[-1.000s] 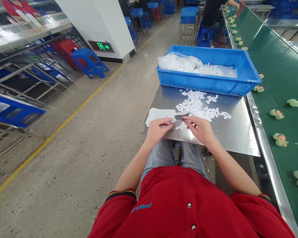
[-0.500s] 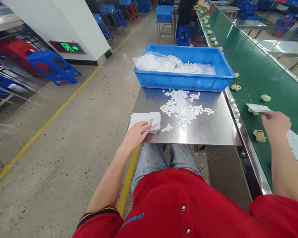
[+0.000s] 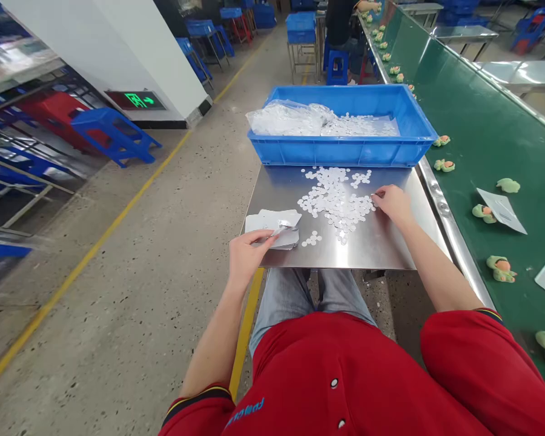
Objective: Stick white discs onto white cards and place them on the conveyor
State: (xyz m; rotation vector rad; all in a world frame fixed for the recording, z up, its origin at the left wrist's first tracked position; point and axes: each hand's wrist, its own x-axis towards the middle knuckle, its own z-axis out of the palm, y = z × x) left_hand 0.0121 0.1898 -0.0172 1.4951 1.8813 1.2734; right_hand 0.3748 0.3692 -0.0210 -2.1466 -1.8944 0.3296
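Observation:
My left hand [image 3: 249, 253] pinches the near edge of the top white card and bends it up from the stack of white cards [image 3: 267, 221] at the table's left front. My right hand [image 3: 394, 203] is at the right edge of a spread of small white discs [image 3: 333, 197]. Thumb and forefinger come together there on what looks like one disc, mostly covered by the fingertips. On the green conveyor belt, a white card [image 3: 504, 209] lies partly over a small green figure [image 3: 481, 212].
A blue crate [image 3: 340, 154] with a clear bag of white discs [image 3: 295, 118] stands at the table's back. The metal table [image 3: 390, 251] adjoins the conveyor belt [image 3: 485, 133], where several green figures lie. A co-worker [image 3: 340, 30] sits farther up the line.
My right hand has moved left from the belt to the discs, leaving its card on the belt. My left hand has gone from resting on the stack to lifting the top card's edge.

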